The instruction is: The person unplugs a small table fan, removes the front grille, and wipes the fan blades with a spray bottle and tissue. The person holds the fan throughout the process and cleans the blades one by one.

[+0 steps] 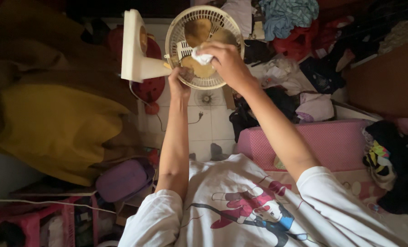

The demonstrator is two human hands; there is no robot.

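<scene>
A small cream desk fan point(142, 55) is held up in front of me, its flat base to the left and its round wire grille point(176, 32) to the right. My left hand point(179, 82) grips the fan at the lower edge of the grille, near the neck. My right hand point(227, 61) presses a crumpled white cloth point(203, 58) against the back of the grille. Brownish blades show through the wires.
Below lies a white tiled floor point(213, 123) with a cord and plug. A yellow cloth heap point(53, 123) is at left, a purple bag point(124, 178) lower left, a pink mattress point(332, 142) at right, and piled clothes point(295, 68) beyond.
</scene>
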